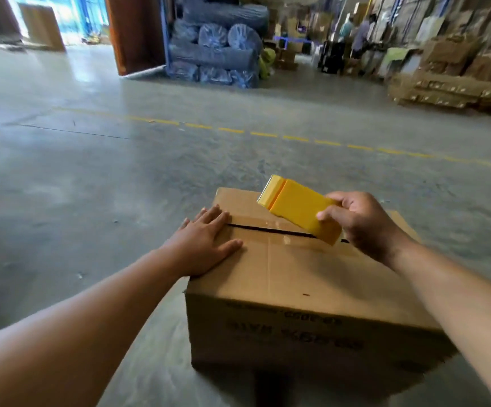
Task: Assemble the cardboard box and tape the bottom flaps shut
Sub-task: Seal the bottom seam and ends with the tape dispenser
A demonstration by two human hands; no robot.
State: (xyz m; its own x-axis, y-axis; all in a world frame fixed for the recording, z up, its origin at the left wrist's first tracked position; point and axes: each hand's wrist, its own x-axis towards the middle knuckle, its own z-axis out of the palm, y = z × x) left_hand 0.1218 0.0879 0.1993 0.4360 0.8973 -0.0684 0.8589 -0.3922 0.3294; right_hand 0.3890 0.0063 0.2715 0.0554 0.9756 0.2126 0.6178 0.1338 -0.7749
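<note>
Cardboard fills the near view: the cardboard box [297, 277] sits on the concrete floor [120, 177], bottom flaps up (its print reads upside down). The left hand [206, 245] presses flat, fingers straight, on the left end of the seam [270, 230]. The right hand [364, 221] hovers over the seam's right end, its grip closed round a yellow tape dispenser [300, 210], blade pointing leftward and away. The seam's long axis runs left to right between both hands, so taping likely follows it. Beyond, blue wrapped rolls [217, 54] stand stacked.
</note>
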